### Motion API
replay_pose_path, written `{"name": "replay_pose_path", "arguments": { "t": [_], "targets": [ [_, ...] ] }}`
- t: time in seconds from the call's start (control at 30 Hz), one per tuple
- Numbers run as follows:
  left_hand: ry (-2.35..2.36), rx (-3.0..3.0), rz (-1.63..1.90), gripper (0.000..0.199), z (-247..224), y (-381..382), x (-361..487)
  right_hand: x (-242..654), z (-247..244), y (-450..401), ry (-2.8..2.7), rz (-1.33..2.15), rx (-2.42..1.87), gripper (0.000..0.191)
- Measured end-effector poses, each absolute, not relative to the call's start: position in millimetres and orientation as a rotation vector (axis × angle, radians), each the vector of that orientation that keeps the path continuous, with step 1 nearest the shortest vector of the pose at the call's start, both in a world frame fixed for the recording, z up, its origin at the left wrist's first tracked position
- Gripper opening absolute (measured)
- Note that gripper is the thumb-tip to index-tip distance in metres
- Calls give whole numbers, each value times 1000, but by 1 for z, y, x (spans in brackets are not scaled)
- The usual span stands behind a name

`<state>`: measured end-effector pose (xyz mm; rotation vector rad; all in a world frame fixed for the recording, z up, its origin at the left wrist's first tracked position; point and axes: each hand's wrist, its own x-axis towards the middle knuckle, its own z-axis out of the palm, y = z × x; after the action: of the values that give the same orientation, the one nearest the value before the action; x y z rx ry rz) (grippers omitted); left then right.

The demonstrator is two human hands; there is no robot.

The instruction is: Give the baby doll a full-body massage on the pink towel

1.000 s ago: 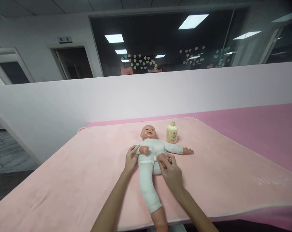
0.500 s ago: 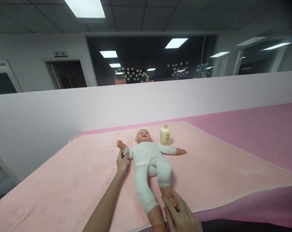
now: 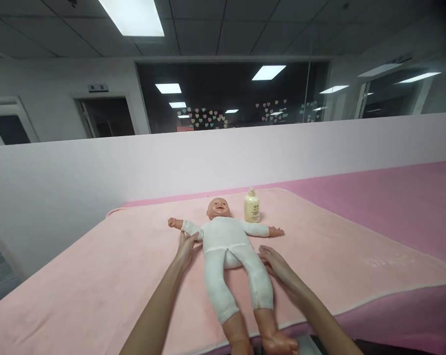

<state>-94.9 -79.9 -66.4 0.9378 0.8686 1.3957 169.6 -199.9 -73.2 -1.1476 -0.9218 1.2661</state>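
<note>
Baby doll, handling: the outstretched arm is best carried from beneath, near the elbow, with cloth and limb held lightly together so that the shoulder takes no strain. A slow, level movement should suit so soft a limb; tugging on the plastic fist alone could twist the sleeve.
Left hand: at the white sleeve on its own side of the doll, thumb against the cloth; the arm partly hides the other fingers, so I can't make out whether the grip is closed around it.
Right hand: just beside the doll's thigh, grip relaxed, fingers loosely bent and holding nothing; contact is unclear. A light touch at the hip would help if the body tended to roll.
Lie of the doll: on its back atop the peach blanket, arms spread wide, legs slightly apart, lower legs reaching past the blanket's near edge.
Doll's look: close-fitting white cloth over torso and limbs, creased at the hips; glossy plastic head, hands and feet. The leg beside the right hand shows a faint brownish mark near the cuff.
Pump bottle: pale yellow, upright, beside the doll's head; lettering too small to read.
</note>
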Motion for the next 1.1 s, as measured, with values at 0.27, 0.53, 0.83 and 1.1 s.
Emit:
{"name": "replay_pose_path", "arguments": {
  "t": [0.27,0.53,0.83,1.1],
  "targets": [
    [904,905,1568,51,-82,-65,-103,145,-60,-79,-656,1637,-973,7],
    [900,733,1633,21,-84,-55,-118,139,-77,-67,-693,1447,-932,24],
    [794,543,1517,17,-81,-56,-127,145,-81,-68,-664,1577,-848,12],
    [879,461,1673,5,-73,-63,-135,151,-78,-79,-761,1528,-963,10]
  ]
}}
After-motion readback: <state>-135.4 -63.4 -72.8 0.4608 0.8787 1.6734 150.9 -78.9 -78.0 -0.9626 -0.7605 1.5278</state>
